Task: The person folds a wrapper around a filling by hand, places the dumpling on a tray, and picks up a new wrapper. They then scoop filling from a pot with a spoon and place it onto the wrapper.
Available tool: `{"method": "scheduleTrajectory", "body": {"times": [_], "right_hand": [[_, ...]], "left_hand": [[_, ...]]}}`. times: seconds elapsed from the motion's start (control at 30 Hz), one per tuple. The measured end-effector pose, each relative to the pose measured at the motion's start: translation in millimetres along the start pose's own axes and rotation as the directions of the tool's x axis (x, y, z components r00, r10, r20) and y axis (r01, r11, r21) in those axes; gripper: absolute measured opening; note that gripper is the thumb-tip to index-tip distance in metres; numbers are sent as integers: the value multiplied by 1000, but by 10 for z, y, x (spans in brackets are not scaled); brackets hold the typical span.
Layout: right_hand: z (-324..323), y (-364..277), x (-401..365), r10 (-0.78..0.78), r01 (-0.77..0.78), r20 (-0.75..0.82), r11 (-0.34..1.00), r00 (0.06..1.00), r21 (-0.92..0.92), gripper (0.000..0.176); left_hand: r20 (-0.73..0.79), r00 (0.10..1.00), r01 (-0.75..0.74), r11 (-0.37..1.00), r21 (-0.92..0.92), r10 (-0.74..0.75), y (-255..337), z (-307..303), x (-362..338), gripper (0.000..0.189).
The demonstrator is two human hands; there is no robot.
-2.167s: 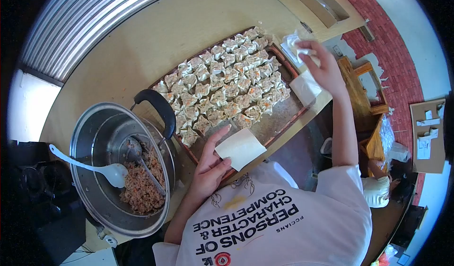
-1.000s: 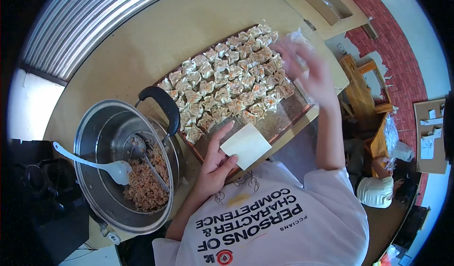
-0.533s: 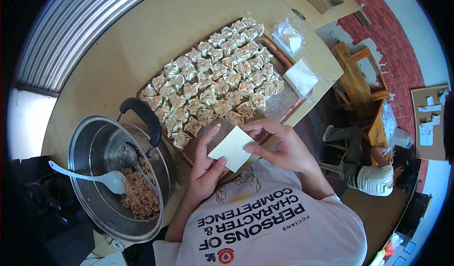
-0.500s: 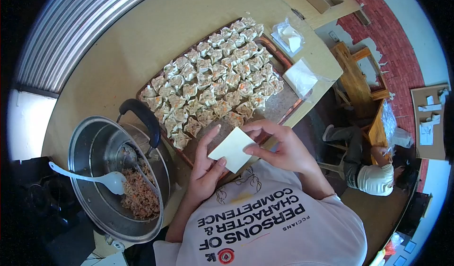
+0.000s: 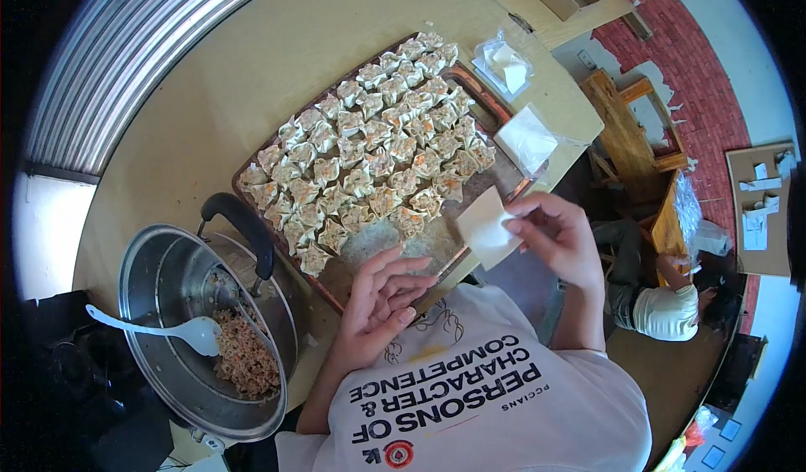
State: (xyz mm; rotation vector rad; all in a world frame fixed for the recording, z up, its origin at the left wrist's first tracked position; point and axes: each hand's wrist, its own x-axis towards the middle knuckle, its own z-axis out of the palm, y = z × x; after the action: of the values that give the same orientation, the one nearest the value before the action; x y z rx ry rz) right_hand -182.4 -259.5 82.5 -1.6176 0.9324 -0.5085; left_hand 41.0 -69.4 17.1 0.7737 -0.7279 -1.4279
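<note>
A square, pale dumpling wrapper (image 5: 485, 228) is pinched by one corner between the thumb and fingers of my right hand (image 5: 561, 235), over the near right edge of the tray. My left hand (image 5: 379, 300) is open, palm up with loosely bent fingers, and holds nothing. It hovers at the near edge of the tray (image 5: 525, 178). Rows of filled, open-topped dumplings (image 5: 361, 144) cover most of that tray. Beside its right edge lies a stack of wrappers (image 5: 526, 140) in clear plastic.
A metal pot (image 5: 159, 262) with a black handle stands tilted at the left, holding minced filling (image 5: 246, 359) and a white ladle (image 5: 193, 331). Another plastic packet (image 5: 504, 62) is at the far right of the table. A seated person (image 5: 663, 308) is farther right.
My hands have moved apart. My left hand has let go of the wrapper, and my right hand has carried it to the right.
</note>
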Motion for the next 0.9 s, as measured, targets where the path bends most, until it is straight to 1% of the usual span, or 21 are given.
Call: {"method": "scheduleTrajectory", "body": {"times": [0.03, 0.1, 0.13, 0.2, 0.27, 0.33, 0.37, 0.43, 0.47, 0.5, 0.53, 0.57, 0.63, 0.67, 0.7, 0.73, 0.77, 0.8, 0.83, 0.87, 0.9], "right_hand": [[-42, 4, 57, -1, 1, -1, 1000, 1000, 1, 16], [-120, 10, 180, -48, 52, 98, 998, 994, -34, 14], [-158, 36, 208, -49, 52, 96, 998, 994, -35, 14], [-222, 140, 251, -23, 16, 103, 998, 994, 68, 12], [-254, 287, 266, 0, -7, 86, 997, 996, 75, 12], [-290, 408, 282, 133, -133, -9, 991, 991, 16, 14], [-283, 423, 283, 133, -133, -8, 991, 991, 14, 14], [-227, 426, 281, 142, -171, -154, 965, 978, -201, 20], [-202, 378, 265, 141, -171, -154, 965, 978, -200, 20], [-171, 243, 240, 92, -161, -164, 861, 982, -482, 22], [-144, 88, 225, 41, -144, -159, 679, 986, -719, 25], [-132, -102, 223, 38, -142, -159, 681, 987, -719, 25], [-119, -485, 227, 36, -48, -36, 393, 999, -918, 32], [-123, -600, 372, -96, 143, 110, 474, 989, -869, 36], [-160, -685, 657, -237, 332, 240, 523, 941, -785, 40], [-249, -590, 1146, -243, 433, 469, 828, 849, -356, 44], [-545, -452, 1871, -318, 481, 444, 813, 838, -327, 43], [-751, -371, 2319, -387, 528, 419, 795, 821, -299, 45], [-611, -462, 2259, -388, 531, 425, 793, 818, -298, 45], [-412, -518, 2205, -400, 528, 355, 729, 845, -436, 53], [-131, -677, 2134, -426, 509, 283, 648, 859, -567, 66]], "left_hand": [[6, 1000, 4, 1000, 1, -4, -20, -25, -17, 75], [14, 1000, 7, 1000, 4, -7, -25, -36, -36, 74], [15, 1000, -3, 1000, -3, 3, -22, -33, -42, 72], [14, 1000, -15, 1000, -11, 15, -24, -37, -41, 70], [12, 999, -44, 999, 11, 44, -39, -51, -39, 68], [13, 998, -57, 998, 14, 56, -49, -49, -31, 68], [15, 997, -70, 997, 21, 69, -51, -47, -25, 67], [7, 998, -59, 998, 33, 59, -34, -41, -29, 67], [2, 999, -48, 998, 44, 47, -28, -38, -30, 67], [3, 999, -47, 998, 45, 47, -28, -36, -28, 67], [6, 999, -55, 997, 48, 54, -27, -33, -26, 67], [10, 998, -63, 997, 54, 63, -23, -33, -23, 67], [15, 997, -71, 995, 69, 70, -30, -41, -26, 66], [16, 997, -81, 993, 81, 80, -39, -40, -24, 66], [20, 996, -83, 993, 83, 82, -46, -30, -24, 66], [22, 995, -100, 990, 102, 98, -52, -20, -29, 63], [23, 993, -116, 986, 122, 114, -55, -19, -39, 60], [23, 993, -116, 986, 122, 114, -59, -25, -54, 60], [44, 990, -142, 973, 180, 137, -65, -31, -56, 58], [67, 986, -166, 957, 238, 154, -56, -38, -65, 55], [66, 985, -173, 954, 243, 161, -44, -42, -77, 55]]}}
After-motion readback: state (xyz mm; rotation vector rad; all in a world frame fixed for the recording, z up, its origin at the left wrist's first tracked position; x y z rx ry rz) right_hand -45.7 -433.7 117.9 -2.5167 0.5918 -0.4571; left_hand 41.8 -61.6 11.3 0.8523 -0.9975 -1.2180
